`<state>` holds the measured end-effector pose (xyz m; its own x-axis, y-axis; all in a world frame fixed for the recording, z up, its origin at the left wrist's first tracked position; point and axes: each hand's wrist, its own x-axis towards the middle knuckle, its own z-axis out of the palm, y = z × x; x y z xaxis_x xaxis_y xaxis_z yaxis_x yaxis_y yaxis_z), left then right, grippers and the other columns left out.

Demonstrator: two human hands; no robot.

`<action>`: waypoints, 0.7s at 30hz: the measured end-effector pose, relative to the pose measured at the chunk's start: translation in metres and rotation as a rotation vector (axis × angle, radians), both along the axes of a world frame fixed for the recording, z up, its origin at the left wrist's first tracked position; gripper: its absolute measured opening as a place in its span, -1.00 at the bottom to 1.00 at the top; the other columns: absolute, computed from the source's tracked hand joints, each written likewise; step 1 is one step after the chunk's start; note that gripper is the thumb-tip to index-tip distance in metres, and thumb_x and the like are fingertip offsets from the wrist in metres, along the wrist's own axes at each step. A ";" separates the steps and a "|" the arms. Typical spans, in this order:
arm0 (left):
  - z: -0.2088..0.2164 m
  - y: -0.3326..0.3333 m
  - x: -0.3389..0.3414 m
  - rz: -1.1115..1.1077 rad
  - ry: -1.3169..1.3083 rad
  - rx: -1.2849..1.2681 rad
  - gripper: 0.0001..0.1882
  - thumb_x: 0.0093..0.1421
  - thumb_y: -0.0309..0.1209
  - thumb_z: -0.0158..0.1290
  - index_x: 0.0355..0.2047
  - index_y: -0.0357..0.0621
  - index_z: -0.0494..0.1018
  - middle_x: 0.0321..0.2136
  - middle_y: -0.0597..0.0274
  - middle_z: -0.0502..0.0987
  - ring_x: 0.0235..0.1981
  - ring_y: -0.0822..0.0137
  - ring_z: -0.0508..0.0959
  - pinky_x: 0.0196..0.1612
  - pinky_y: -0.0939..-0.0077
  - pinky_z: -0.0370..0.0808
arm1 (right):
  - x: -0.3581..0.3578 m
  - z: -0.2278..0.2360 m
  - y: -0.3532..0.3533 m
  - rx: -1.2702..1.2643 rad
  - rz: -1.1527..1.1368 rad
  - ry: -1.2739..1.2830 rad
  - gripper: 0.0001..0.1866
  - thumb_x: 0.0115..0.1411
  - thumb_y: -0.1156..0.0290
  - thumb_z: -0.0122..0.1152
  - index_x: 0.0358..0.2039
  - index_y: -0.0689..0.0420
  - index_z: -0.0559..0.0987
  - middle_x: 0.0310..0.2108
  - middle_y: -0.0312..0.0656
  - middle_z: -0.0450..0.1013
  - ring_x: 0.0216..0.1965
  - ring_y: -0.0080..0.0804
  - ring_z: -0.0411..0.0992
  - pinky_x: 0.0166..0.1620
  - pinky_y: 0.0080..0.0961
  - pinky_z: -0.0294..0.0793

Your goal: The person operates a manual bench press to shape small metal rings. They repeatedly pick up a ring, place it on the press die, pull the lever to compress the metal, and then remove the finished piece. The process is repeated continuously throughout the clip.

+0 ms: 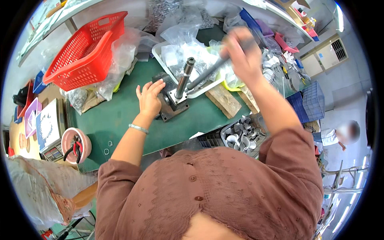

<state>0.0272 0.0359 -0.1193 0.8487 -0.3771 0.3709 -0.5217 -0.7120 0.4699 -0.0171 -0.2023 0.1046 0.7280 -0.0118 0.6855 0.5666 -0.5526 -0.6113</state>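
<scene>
A small dark hand press (pixel 174 105) stands on the green bench, its shiny steel post (pixel 185 78) rising from a square metal block. My right hand (pixel 242 52), raised and blurred by motion, is closed round the end of the press's long grey lever (pixel 210 73). On the left side of the press lies my left hand (pixel 151 99); its fingers are stretched out against the dark body. What is under those fingertips is hidden. Two small metal rings (pixel 108 148) lie on the bench near its front left edge.
Behind the press is a white tray (pixel 159 54) of bagged parts. A red basket (pixel 86 56) stands at the left, above a pink pot (pixel 82 146) of pliers. Wooden blocks (pixel 224 102) and a crate of metal parts (pixel 242 136) are right. Another person (pixel 52 188) is at the lower left.
</scene>
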 end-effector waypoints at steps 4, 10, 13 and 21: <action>0.004 -0.005 -0.003 -0.038 -0.021 -0.062 -0.42 -0.09 -0.72 -0.11 -0.08 0.14 0.48 0.05 0.51 0.42 0.09 0.17 0.32 0.23 -0.15 -0.09 | 0.181 -0.013 0.035 -0.236 -0.203 0.275 -0.49 0.14 -0.03 0.03 -0.31 0.27 0.46 -0.47 -0.01 0.50 -0.36 -0.15 0.51 -0.24 -0.30 0.45; 0.000 -0.004 -0.004 -0.055 -0.039 -0.124 -0.44 -0.10 -0.71 -0.07 -0.10 0.14 0.49 0.03 0.51 0.44 0.08 0.15 0.33 0.22 -0.17 -0.06 | 0.283 -0.117 0.073 -0.508 -0.327 0.676 -0.42 0.17 -0.04 -0.10 -0.09 0.22 0.52 -0.05 0.07 0.44 -0.01 -0.02 0.40 0.02 -0.24 0.37; 0.001 -0.001 -0.003 -0.054 -0.017 -0.128 -0.45 -0.09 -0.70 -0.08 -0.10 0.13 0.48 0.04 0.51 0.43 0.08 0.14 0.33 0.22 -0.16 -0.06 | 0.300 -0.133 0.067 -0.534 -0.251 0.657 -0.41 0.17 -0.04 -0.12 -0.08 0.23 0.51 -0.06 0.09 0.44 -0.01 -0.02 0.41 0.02 -0.23 0.37; -0.002 -0.003 -0.001 -0.058 -0.034 -0.102 -0.41 -0.09 -0.71 -0.10 -0.08 0.18 0.47 0.06 0.55 0.41 0.08 0.14 0.33 0.22 -0.17 -0.08 | 0.278 -0.084 0.046 -0.382 -0.201 0.482 -0.46 0.09 -0.02 0.04 -0.27 0.28 0.52 -0.32 0.10 0.52 -0.22 -0.04 0.50 -0.13 -0.23 0.44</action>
<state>0.0263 0.0328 -0.1212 0.8129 -0.3842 0.4378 -0.5775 -0.6292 0.5202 0.2612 -0.1564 0.0210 0.9641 -0.0003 0.2654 0.1404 -0.8482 -0.5107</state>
